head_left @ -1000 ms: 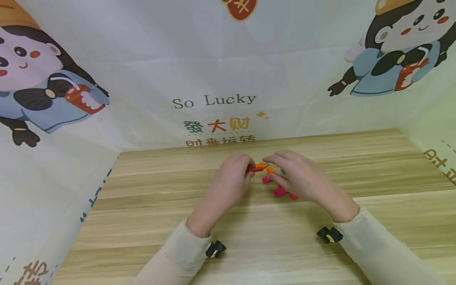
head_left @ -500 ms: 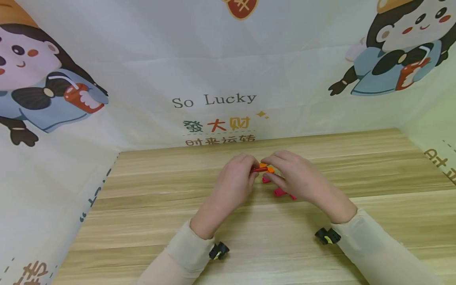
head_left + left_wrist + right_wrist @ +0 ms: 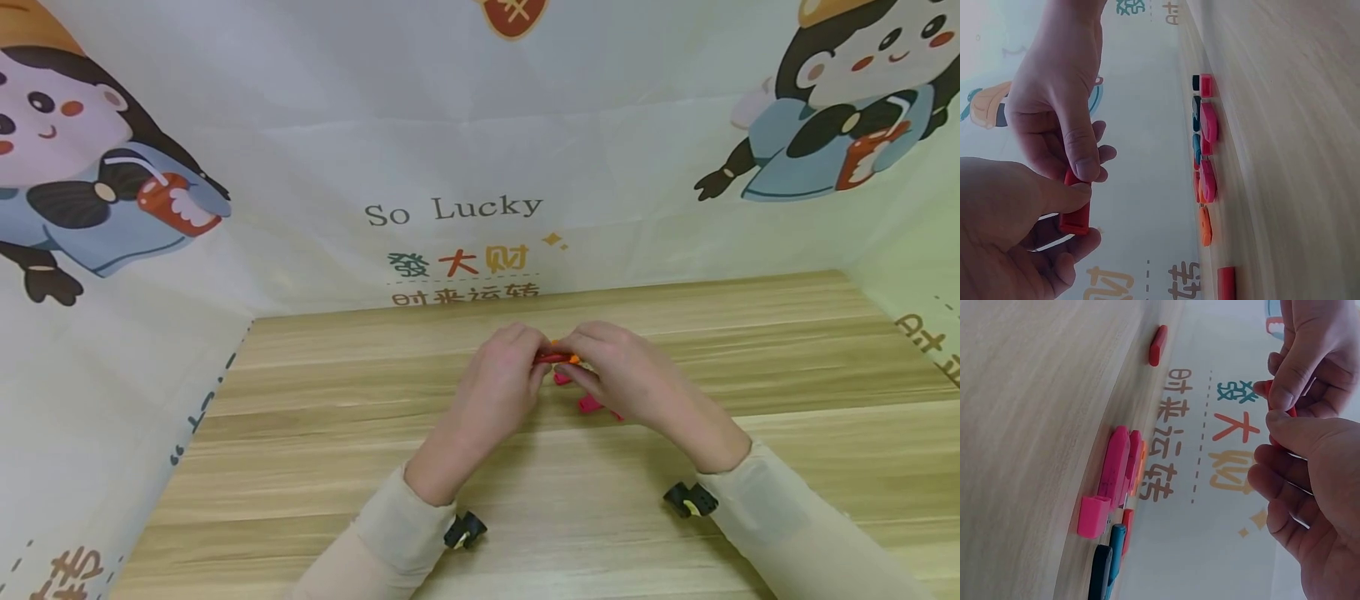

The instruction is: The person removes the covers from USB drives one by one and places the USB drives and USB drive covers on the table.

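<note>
Between both hands is a small red marker pen (image 3: 1075,220), held up off the table in the wrist views. My left hand (image 3: 498,373) pinches one end with thumb and fingers. At the other end, my right hand (image 3: 628,367) grips it with the thumb pressed against it, and much of the marker is hidden by fingers. Below the hands, a pink marker (image 3: 1114,464) lies beside a pink cap (image 3: 1093,517). An orange piece (image 3: 1205,226) lies near another red piece (image 3: 1227,283) on the wooden table (image 3: 337,467).
A teal marker (image 3: 1116,544) and a dark one (image 3: 1100,572) lie in the same row as the pink pieces. Behind the table stands a white printed backdrop (image 3: 465,150), which also rises at the left and right sides.
My left hand has moved slightly right with the red marker, and the gap to my right hand has narrowed. The right fingers now meet the marker's end.
</note>
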### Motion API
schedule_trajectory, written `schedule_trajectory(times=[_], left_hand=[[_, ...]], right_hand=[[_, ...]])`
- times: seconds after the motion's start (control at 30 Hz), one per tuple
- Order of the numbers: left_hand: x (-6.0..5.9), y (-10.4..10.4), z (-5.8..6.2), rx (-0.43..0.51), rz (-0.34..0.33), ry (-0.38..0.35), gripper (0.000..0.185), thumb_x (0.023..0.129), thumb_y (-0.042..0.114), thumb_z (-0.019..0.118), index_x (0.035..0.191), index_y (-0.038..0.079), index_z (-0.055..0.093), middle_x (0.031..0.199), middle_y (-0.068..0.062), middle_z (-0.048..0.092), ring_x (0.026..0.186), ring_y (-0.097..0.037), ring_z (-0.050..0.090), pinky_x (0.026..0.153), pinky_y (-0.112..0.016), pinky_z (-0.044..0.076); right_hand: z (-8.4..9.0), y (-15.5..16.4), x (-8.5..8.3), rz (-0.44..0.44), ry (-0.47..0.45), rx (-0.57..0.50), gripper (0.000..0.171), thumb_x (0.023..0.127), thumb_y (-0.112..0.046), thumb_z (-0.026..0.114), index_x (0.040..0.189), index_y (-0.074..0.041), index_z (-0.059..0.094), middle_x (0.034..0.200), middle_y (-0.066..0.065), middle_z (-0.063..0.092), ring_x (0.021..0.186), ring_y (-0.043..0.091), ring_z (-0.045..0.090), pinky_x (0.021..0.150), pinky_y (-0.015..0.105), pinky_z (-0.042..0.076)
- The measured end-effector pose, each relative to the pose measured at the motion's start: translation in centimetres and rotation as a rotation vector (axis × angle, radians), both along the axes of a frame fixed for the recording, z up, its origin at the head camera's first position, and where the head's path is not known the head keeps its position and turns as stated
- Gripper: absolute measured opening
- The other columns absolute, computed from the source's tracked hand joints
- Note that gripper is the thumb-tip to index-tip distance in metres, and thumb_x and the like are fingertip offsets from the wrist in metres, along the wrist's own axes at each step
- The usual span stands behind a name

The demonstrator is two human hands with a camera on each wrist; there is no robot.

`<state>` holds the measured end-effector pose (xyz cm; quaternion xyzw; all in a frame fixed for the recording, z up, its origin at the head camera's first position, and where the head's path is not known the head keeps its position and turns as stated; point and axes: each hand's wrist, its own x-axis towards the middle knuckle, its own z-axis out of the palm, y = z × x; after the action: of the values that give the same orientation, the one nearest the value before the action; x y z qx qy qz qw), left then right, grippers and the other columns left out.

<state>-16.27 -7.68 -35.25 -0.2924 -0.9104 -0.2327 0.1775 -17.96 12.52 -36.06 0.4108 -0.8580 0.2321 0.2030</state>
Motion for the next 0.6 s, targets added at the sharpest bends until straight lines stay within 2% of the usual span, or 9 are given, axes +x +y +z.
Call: schedule_trajectory(times=[0.27, 0.6], left_hand=[[0.03, 0.11, -0.08, -0.002, -0.004, -0.012, 0.005, 0.100, 0.006, 0.075, 0.102, 0.002, 0.072, 0.098, -0.006, 0.067, 0.090, -0.021, 0.064, 0.082, -0.033, 0.057], [0.24, 0.32, 0.01, -0.081, -0.019, 0.038, 0.008, 0.101, 0.007, 0.074, 0.099, -0.001, 0.074, 0.093, -0.009, 0.070, 0.087, -0.025, 0.063, 0.081, -0.036, 0.055]], right_hand=[[-0.09, -0.08, 0.24, -0.021, -0.032, 0.004, 0.016, 0.092, -0.004, 0.083, 0.107, -0.002, 0.077, 0.093, 0.006, 0.073, 0.081, 0.019, 0.067, 0.072, 0.036, 0.059], [-0.16, -0.01, 0.16, 0.002, -0.018, -0.003, 0.013, 0.093, -0.003, 0.082, 0.104, -0.002, 0.077, 0.094, 0.007, 0.074, 0.084, 0.020, 0.069, 0.075, 0.036, 0.060]])
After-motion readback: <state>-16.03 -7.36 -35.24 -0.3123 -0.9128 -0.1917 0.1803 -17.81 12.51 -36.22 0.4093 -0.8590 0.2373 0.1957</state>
